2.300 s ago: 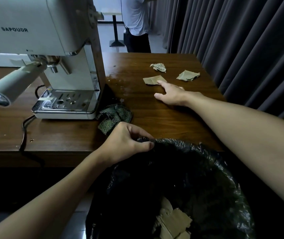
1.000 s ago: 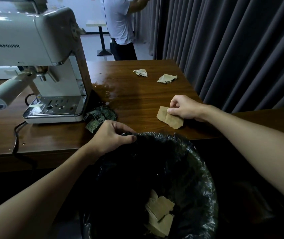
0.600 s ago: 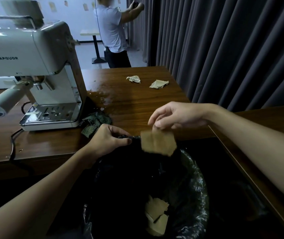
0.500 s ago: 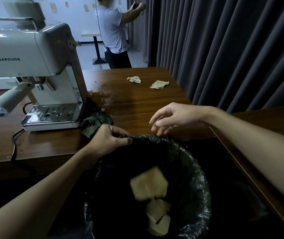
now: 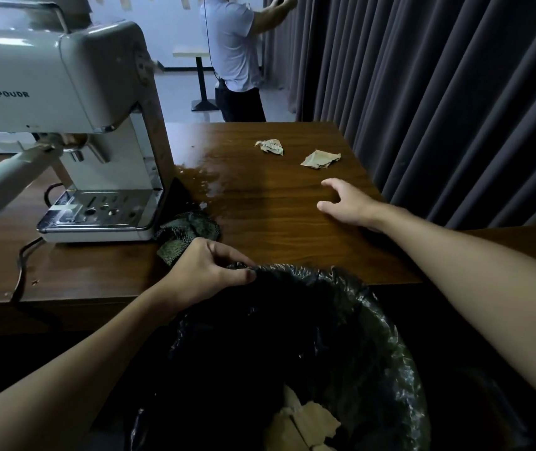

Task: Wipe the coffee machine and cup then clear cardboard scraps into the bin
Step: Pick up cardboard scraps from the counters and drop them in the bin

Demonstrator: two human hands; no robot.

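Note:
My left hand [image 5: 206, 266] pinches the rim of the black bin liner [image 5: 387, 323], holding the bin against the table's front edge. Several cardboard scraps [image 5: 302, 424] lie at the bottom of the bin. My right hand [image 5: 346, 201] hovers open over the wooden table [image 5: 260, 196], palm down, holding nothing. Two scraps remain at the far end: a crumpled one [image 5: 270, 146] and a flatter one [image 5: 320, 158], both beyond my right hand. The white coffee machine [image 5: 65, 102] stands at the left. A dark green cloth [image 5: 185, 237] lies bunched beside its base.
A dark curtain [image 5: 439, 92] hangs close along the table's right side. A person in a pale shirt [image 5: 234, 56] stands behind the far end of the table. The machine's black cable [image 5: 21, 265] trails off the front edge. A wet patch [image 5: 208, 177] glistens near the machine.
My right hand carried a cardboard scrap from the table over the bin and dropped it in. It has since moved back out over the table, empty. My left hand kept its hold on the liner.

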